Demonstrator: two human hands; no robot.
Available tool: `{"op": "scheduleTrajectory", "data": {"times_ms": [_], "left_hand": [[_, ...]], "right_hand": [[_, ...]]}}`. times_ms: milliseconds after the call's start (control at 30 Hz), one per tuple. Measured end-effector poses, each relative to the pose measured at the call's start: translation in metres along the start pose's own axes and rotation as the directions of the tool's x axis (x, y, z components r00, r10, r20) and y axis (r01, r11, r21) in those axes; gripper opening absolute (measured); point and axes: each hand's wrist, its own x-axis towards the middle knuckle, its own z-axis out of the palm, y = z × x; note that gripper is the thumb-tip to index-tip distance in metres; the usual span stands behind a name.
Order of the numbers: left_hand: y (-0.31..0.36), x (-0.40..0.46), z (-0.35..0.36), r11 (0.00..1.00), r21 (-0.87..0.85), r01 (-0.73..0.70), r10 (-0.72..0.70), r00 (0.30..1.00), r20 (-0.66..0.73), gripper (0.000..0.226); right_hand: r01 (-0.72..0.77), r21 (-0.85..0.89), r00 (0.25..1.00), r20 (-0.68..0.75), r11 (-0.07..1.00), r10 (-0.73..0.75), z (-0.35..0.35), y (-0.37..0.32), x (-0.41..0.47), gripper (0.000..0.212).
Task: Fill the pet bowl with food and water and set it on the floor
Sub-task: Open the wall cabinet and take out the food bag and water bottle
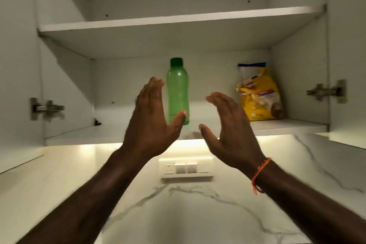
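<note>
Right, I have both hands raised in front of the open wall cabinet (297,31). My left hand (152,117) is up with its grip wide, fingers straight and thumb spread, holding nothing; it sits just in front of the green bottle (177,87), and I cannot tell whether the thumb touches it. My right hand (229,125) is alongside, grip also wide and holding nothing, with an orange thread band (259,172) at the wrist. The green bottle stands upright with its cap on, on the lower shelf (287,125) near the middle. The yellow food bag (257,97) stands on the same shelf at the far right, well apart from the bottle. Below the cabinet I see a lit marble wall with a switch panel (187,168)
</note>
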Motion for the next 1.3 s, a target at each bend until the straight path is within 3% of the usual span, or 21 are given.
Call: {"op": "scheduleTrajectory", "data": {"times_ms": [133,300,400,500,667,733,800,867,967,1033,1100,1200,1300], "left_hand": [[0.041,0.036,0.075,0.992,-0.123,-0.005,0.019,0.994,0.108,0.094],[0.076,0.077,0.156,0.992,-0.126,-0.031,0.062,0.965,0.256,0.101],[0.089,0.100,0.199,0.993,-0.116,-0.023,0.065,0.928,0.366,0.110],[0.098,0.120,0.235,0.991,-0.121,0.051,0.023,0.840,0.542,0.125],[0.100,0.148,0.281,0.972,-0.123,0.199,-0.022,0.600,0.800,0.157],[0.104,0.158,0.292,0.957,-0.176,0.232,0.031,0.520,0.854,0.140],[0.111,0.164,0.298,0.908,-0.292,0.302,0.109,0.501,0.858,0.100],[0.110,0.168,0.301,0.864,-0.365,0.347,0.161,0.497,0.853,0.075],[0.101,0.172,0.304,0.807,-0.395,0.439,0.106,0.550,0.829,0.070],[0.094,0.173,0.301,0.786,-0.405,0.467,0.075,0.578,0.813,0.086],[0.087,0.170,0.296,0.781,-0.415,0.466,0.109,0.552,0.826,0.100],[0.081,0.160,0.281,0.733,-0.451,0.509,0.152,0.525,0.838,0.084],[0.077,0.146,0.267,0.658,-0.539,0.525,0.237,0.536,0.811,0.075]], "right_hand": [[-0.105,-0.117,0.994,-0.001,0.988,0.105,-0.036,0.077,0.008,0.070],[-0.254,-0.241,0.963,0.026,0.937,0.268,-0.060,0.153,0.025,0.079],[-0.394,-0.215,0.907,0.067,0.894,0.416,-0.060,0.195,0.042,0.083],[-0.493,-0.136,0.850,0.136,0.859,0.509,-0.052,0.238,0.058,0.090],[-0.649,-0.022,0.731,0.259,0.760,0.631,-0.035,0.284,0.080,0.104],[-0.664,0.008,0.700,0.360,0.748,0.617,-0.027,0.293,0.086,0.090],[-0.629,0.007,0.677,0.496,0.777,0.544,-0.021,0.301,0.089,0.077],[-0.627,0.026,0.664,0.541,0.779,0.516,-0.019,0.306,0.091,0.074],[-0.679,0.083,0.658,0.510,0.729,0.554,-0.022,0.307,0.092,0.073],[-0.697,0.081,0.652,0.485,0.713,0.583,-0.024,0.306,0.090,0.091],[-0.695,0.110,0.660,0.491,0.711,0.569,-0.026,0.305,0.085,0.096],[-0.690,0.146,0.669,0.502,0.709,0.548,-0.038,0.294,0.080,0.095],[-0.692,0.181,0.675,0.506,0.699,0.537,-0.053,0.281,0.072,0.079]]}}
